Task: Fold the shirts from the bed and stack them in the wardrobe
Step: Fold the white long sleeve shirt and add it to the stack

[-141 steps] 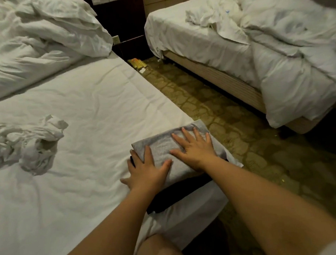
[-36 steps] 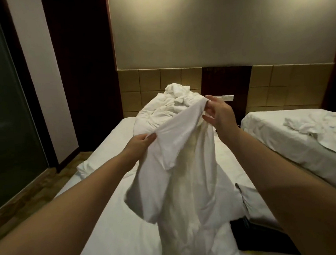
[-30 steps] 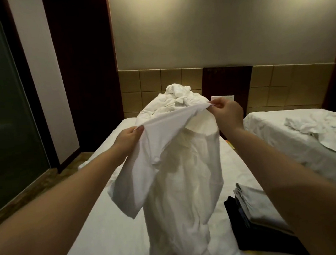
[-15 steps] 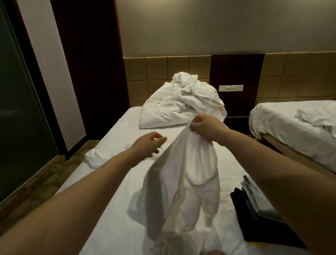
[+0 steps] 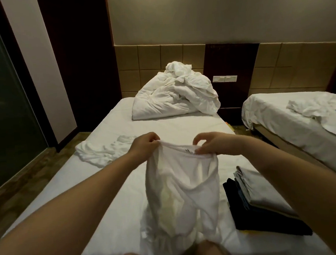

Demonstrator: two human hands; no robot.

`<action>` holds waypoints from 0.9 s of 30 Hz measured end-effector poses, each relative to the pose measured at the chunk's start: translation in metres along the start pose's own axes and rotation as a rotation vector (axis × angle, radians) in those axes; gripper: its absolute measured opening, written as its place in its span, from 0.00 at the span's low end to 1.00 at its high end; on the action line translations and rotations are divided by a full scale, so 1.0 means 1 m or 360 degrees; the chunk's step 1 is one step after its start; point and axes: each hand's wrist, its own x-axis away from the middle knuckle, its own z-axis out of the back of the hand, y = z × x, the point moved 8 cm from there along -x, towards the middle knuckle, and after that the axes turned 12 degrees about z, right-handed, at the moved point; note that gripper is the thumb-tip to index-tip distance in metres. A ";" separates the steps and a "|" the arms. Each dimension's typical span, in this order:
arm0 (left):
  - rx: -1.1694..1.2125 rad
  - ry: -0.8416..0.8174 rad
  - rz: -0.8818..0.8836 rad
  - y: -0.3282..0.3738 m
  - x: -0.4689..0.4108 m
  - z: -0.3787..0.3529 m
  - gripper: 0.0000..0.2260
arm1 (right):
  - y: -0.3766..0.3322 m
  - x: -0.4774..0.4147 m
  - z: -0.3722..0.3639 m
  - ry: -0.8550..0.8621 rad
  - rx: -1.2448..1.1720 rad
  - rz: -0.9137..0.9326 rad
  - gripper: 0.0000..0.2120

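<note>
A: While we face the bed point(image 5: 183, 126), what do our hands hold?

B: We hold a white shirt point(image 5: 180, 190) up by its top edge, where a label shows. Our left hand point(image 5: 144, 143) curls around one side; our right hand point(image 5: 210, 144) pinches the other between thumb and fingers.

A: How does it look?

B: Thin and crumpled. It hangs limp, its lower end bunched on the sheet by our knees. A stack of folded dark and grey clothes point(image 5: 257, 202) lies just to its right.

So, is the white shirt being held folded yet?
Not folded. The shirt hangs loose: the left hand and right hand pinch its top edge, and its lower part bunches on the bed.
</note>
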 end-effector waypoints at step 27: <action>0.0744 -0.0178 0.0121 0.013 0.010 0.104 0.08 | -0.037 0.028 0.050 0.0484 -0.0457 0.0289 0.10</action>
